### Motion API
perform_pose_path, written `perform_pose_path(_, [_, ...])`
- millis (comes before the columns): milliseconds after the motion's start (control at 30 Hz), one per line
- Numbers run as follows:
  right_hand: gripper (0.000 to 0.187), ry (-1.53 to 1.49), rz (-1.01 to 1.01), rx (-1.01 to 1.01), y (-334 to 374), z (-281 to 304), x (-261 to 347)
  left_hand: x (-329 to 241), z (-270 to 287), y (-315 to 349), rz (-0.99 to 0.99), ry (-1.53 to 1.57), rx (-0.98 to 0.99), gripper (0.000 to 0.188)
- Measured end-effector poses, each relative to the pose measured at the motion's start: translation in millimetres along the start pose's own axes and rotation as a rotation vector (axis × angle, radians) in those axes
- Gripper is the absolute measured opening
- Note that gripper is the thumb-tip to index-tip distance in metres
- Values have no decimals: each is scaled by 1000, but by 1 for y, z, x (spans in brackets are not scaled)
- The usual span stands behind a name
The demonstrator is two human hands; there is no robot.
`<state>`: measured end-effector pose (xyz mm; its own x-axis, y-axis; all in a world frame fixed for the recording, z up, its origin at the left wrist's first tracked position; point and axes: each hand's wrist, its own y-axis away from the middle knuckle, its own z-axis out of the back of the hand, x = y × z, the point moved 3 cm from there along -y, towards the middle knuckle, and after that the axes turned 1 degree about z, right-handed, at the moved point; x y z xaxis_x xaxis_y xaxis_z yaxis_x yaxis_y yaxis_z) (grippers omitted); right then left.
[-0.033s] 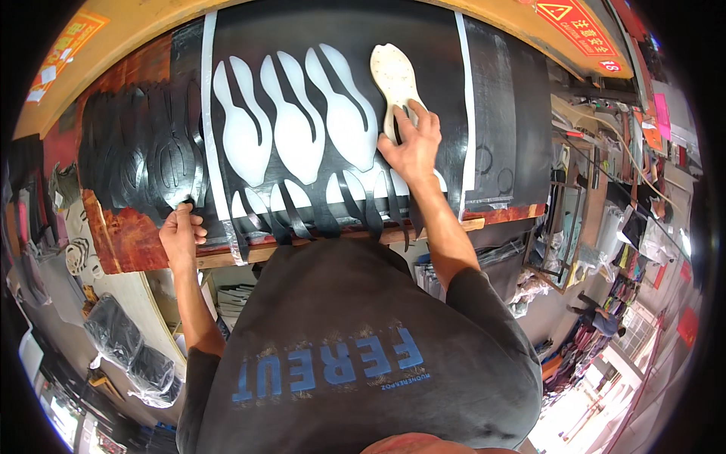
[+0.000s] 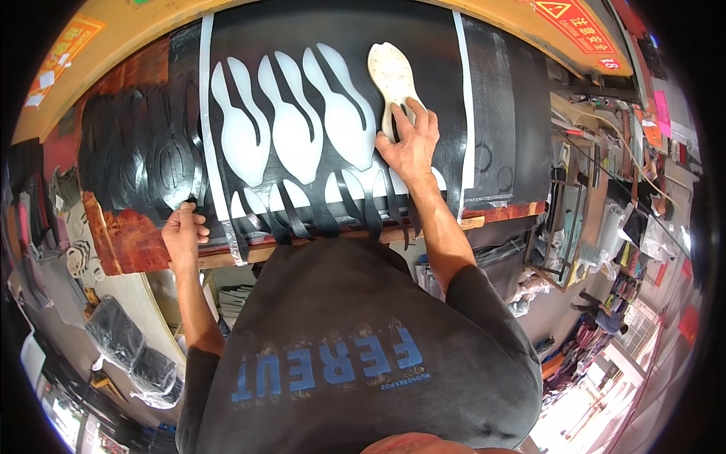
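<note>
My right hand (image 2: 412,144) grips the lower part of a cream, sole-shaped piece (image 2: 391,72), which looks like a cutting die, fingers and thumb around its narrow end. It lies on a black sheet (image 2: 333,30). To its left, sole-shaped openings (image 2: 299,144) in the sheet show white underneath. At the left, my left hand (image 2: 184,228) pinches the near edge of a black cut sole piece (image 2: 175,168). That piece lies among several overlapping black ones (image 2: 113,151).
A yellow beam (image 2: 136,45) arches over the far side of the table, with a red warning label (image 2: 578,29) at right. Black strips (image 2: 370,216) hang over the near edge. Plastic-wrapped bundles (image 2: 121,333) stand at lower left. Far right, a person (image 2: 605,319) is in the background.
Hardly anything differs. The cream piece and my right hand sit very slightly further left in the picture, along with the sheet; both grips stay the same.
</note>
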<state>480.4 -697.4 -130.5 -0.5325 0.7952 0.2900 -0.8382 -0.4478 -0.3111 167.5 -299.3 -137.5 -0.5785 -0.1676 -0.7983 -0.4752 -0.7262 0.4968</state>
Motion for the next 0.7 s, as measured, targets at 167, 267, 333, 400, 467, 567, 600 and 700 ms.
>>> perform_pose_path(167, [75,44,-22,-10,7,8,-2,-12,-37,20,-92,-81,65,31])
perform_pose_path(267, [82,-321,-178,88,20,27,-22,-16,-62,51,-279,-89,145,30])
perform_pose_path(333, [65,-548,-387,-53,31,39,-44,-13,-87,73,-375,-147,226,28])
perform_pose_path(400, [50,-938,-811,-149,41,37,-72,-5,-119,93,-464,-130,318,27])
perform_pose_path(467, [40,-1004,-846,-109,52,37,-86,6,-150,102,-587,-199,429,24])
perform_pose_path(567, [39,-1014,-736,10,64,34,-90,26,-167,114,-755,-290,453,15])
perform_pose_path(600, [40,-1003,-707,40,68,35,-90,32,-167,118,-856,-341,434,14])
perform_pose_path(700, [40,-974,-743,-59,84,42,-86,47,-159,130,-1098,-292,346,14])
